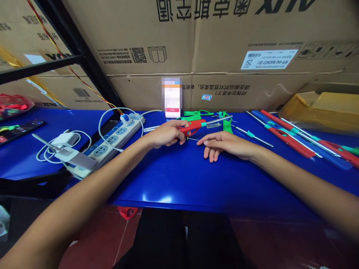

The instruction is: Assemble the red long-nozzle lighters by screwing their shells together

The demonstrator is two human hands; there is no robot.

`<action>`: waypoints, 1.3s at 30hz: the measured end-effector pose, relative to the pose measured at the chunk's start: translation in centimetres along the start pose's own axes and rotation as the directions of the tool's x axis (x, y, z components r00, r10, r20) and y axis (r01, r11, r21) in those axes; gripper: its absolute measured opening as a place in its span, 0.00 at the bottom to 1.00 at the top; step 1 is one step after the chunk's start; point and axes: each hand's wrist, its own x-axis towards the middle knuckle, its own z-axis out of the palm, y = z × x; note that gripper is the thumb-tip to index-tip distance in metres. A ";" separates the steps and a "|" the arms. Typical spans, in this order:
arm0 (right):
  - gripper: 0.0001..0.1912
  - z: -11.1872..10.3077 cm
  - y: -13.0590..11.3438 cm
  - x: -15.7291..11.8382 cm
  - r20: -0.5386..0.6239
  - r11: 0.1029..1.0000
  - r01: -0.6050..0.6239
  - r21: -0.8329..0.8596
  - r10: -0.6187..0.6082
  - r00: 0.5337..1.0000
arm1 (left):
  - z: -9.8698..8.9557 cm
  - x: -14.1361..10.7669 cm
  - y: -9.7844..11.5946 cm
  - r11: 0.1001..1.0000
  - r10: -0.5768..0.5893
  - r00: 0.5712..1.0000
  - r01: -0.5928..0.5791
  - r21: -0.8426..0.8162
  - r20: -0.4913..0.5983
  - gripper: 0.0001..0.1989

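My left hand (pixel 170 133) is closed around a red handle piece (pixel 195 125) with teal parts, from which a metal rod points right. A thin wire (pixel 193 139) lies just right of its fingertips. To the right, my right hand (pixel 221 145) is low over the blue table (pixel 168 179), fingers apart and bent down, with nothing held. Behind the hands are green plastic pieces (pixel 227 125) and a small clear part (pixel 214 126). A thin metal rod with a teal collar (pixel 250 134) lies beyond my right hand.
A lit phone (pixel 172 99) stands against a large cardboard box (pixel 140 87). Left are a power strip (pixel 113 140) and white chargers (pixel 75 158). Several red and blue handles (pixel 291 142) with rods lie right, by a yellow-brown package (pixel 331 112). A black frame (pixel 92 56) rises at left.
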 end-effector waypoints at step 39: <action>0.20 -0.1 -0.1 -0.1 0.019 1.000 0.024 -0.020 -0.023 1.000 | 0.3 0.4 -0.4 0.907 0.354 0.929 -0.312 0.283 -0.111 0.13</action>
